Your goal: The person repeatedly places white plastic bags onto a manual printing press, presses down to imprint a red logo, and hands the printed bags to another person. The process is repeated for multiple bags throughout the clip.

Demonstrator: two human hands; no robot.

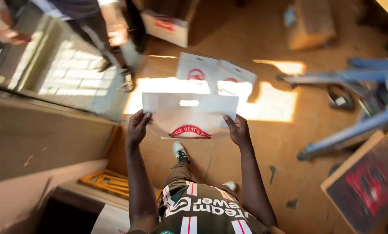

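Nearest the camera is the person's own patterned shirt (207,212), and below it a leg in brown trousers with a white and dark shoe (180,151) planted on the cardboard-covered floor (280,143). Both bare arms reach forward from here. The left hand (136,128) pinches the left edge of a white plastic bag (189,115), thumb over the front and fingers curled behind it. The right hand (238,130) pinches the right edge the same way. The bag is held flat and level between the two hands, above the floor, with its cut-out handle slot near the top edge and a red arched print near the bottom edge.

To the left, a brown counter (42,138) runs along the side, with a yellow frame (107,182) lying low beside it. To the right, a dark board with a red print (367,186) leans at the edge of the view, and past it stands a blue metal frame (354,99), blurred.

Beyond the held bag, two more white bags (215,73) lie overlapped on the floor in a patch of sunlight. Farther off sit a white box with red print (165,27) and what looks like a brown carton (308,24), too blurred to be sure. At the far left another person's legs (98,34) stand on a paved floor.
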